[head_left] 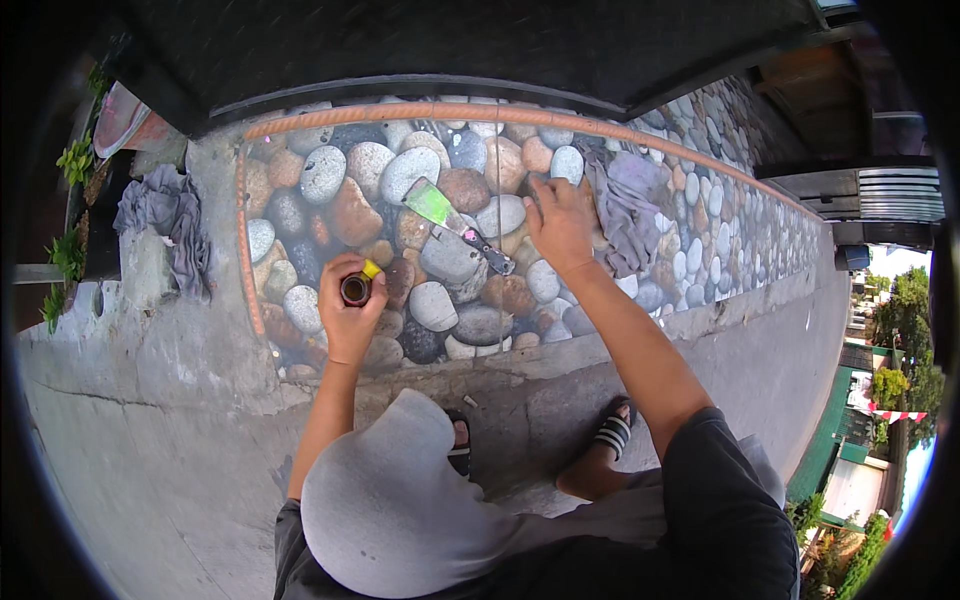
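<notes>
My left hand (350, 302) is wrapped round a small dark brown bottle (355, 290), its round mouth facing up and a patch of yellow at its side. To the right, my right hand (562, 228) reaches over the pebble-patterned surface (432, 306) with its fingers spread and nothing in them. Just beyond those fingers, a crumpled grey cloth (630, 215) lies on the stones. Between my hands rests a putty knife (480, 247) with a bright green smear on its blade (431, 204) and a dark, paint-spotted handle.
A brown raised border (440, 111) edges the pebbled strip at the back, below a dark gate (420, 50). Another grey cloth (165, 225) hangs over a concrete block at left. Concrete pavement (150, 450) lies under my sandalled feet (613, 430).
</notes>
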A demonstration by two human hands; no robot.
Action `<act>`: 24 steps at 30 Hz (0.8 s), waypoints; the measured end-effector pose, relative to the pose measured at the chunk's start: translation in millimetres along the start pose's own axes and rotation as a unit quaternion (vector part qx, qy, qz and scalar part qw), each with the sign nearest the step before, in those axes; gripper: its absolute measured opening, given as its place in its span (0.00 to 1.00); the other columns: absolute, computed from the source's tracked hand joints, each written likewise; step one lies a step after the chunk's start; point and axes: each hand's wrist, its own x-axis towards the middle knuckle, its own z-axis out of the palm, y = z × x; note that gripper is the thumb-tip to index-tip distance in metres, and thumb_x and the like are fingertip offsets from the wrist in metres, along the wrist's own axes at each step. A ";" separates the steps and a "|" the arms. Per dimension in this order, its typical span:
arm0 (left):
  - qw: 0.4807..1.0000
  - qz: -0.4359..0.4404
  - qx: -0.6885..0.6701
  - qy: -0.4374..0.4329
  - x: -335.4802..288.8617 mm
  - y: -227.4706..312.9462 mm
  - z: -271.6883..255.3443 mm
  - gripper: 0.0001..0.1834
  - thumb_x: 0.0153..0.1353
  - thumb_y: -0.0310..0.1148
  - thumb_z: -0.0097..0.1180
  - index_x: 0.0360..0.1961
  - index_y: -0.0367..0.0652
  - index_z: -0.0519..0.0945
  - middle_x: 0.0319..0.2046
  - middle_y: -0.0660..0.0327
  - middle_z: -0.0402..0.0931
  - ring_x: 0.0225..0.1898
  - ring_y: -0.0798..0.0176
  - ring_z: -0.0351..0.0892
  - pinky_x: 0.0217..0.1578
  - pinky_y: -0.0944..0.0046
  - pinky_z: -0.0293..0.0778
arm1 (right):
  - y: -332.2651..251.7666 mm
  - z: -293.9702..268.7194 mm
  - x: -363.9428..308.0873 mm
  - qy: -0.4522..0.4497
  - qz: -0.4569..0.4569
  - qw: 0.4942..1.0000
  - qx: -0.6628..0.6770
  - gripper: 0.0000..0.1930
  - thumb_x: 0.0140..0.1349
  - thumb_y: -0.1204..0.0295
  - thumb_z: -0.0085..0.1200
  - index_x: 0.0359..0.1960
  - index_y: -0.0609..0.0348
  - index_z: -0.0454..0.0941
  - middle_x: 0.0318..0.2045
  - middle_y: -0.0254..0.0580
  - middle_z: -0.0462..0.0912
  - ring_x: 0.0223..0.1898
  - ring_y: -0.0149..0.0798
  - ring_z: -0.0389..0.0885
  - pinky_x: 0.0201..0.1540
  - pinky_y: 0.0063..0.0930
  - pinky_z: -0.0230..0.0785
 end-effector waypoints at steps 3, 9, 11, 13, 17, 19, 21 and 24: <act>1.000 0.005 -0.005 0.008 0.8 -1.7 4.7 0.19 0.47 0.20 0.68 0.39 0.39 0.74 0.41 0.52 0.77 0.40 0.54 0.79 0.43 0.61 0.75 | 64.3 2.4 33.4 0.147 0.110 0.976 -0.119 0.23 0.61 0.65 0.57 0.58 0.58 0.75 0.49 0.49 0.75 0.54 0.53 0.72 0.58 0.47 0.66; 1.000 -0.003 -0.010 0.018 3.4 0.9 2.4 0.19 0.44 0.22 0.70 0.38 0.41 0.75 0.39 0.54 0.78 0.39 0.52 0.80 0.41 0.59 0.76 | 96.1 15.5 55.2 0.048 0.149 0.987 -0.025 0.13 0.61 0.68 0.56 0.47 0.55 0.80 0.48 0.50 0.79 0.50 0.54 0.78 0.52 0.45 0.71; 1.000 -0.002 -0.005 0.024 3.4 1.9 2.1 0.19 0.44 0.23 0.70 0.37 0.41 0.75 0.40 0.54 0.78 0.39 0.52 0.80 0.41 0.59 0.76 | 59.7 15.9 64.3 0.092 0.090 0.991 0.025 0.10 0.61 0.69 0.55 0.43 0.56 0.81 0.45 0.50 0.80 0.46 0.55 0.79 0.50 0.45 0.73; 1.000 -0.001 -0.007 0.029 3.2 2.7 2.7 0.19 0.45 0.23 0.70 0.38 0.41 0.75 0.40 0.55 0.78 0.39 0.52 0.80 0.41 0.59 0.76 | 3.5 19.3 77.6 0.116 -0.001 0.989 0.087 0.09 0.61 0.71 0.55 0.42 0.57 0.80 0.45 0.49 0.80 0.44 0.55 0.80 0.48 0.45 0.73; 1.000 -0.004 0.004 0.021 3.1 1.6 -0.7 0.19 0.45 0.24 0.70 0.38 0.41 0.75 0.39 0.55 0.78 0.39 0.52 0.80 0.40 0.59 0.76 | -107.1 31.5 107.3 0.066 -0.109 0.976 0.175 0.09 0.61 0.74 0.55 0.43 0.58 0.80 0.44 0.47 0.80 0.47 0.53 0.79 0.50 0.42 0.73; 1.000 -0.002 0.003 0.019 4.5 3.1 0.6 0.19 0.45 0.24 0.70 0.38 0.41 0.75 0.39 0.55 0.78 0.39 0.52 0.80 0.40 0.59 0.76 | -146.1 47.5 118.1 0.059 -0.129 0.969 0.203 0.07 0.61 0.73 0.55 0.40 0.58 0.80 0.42 0.44 0.79 0.48 0.50 0.78 0.49 0.42 0.74; 1.000 -0.019 -0.004 0.006 5.5 5.4 0.4 0.20 0.45 0.25 0.71 0.39 0.41 0.75 0.40 0.55 0.77 0.40 0.52 0.80 0.41 0.59 0.76 | -178.8 56.7 122.3 0.024 -0.140 0.965 0.221 0.11 0.61 0.74 0.54 0.44 0.59 0.80 0.47 0.45 0.80 0.50 0.51 0.78 0.53 0.41 0.72; 1.000 0.010 0.009 0.008 5.2 3.8 -1.6 0.20 0.45 0.24 0.71 0.39 0.41 0.75 0.40 0.55 0.77 0.42 0.51 0.79 0.43 0.58 0.75 | -218.6 74.1 112.1 0.007 -0.228 0.953 0.197 0.16 0.62 0.74 0.52 0.51 0.62 0.79 0.54 0.45 0.78 0.55 0.49 0.75 0.59 0.40 0.68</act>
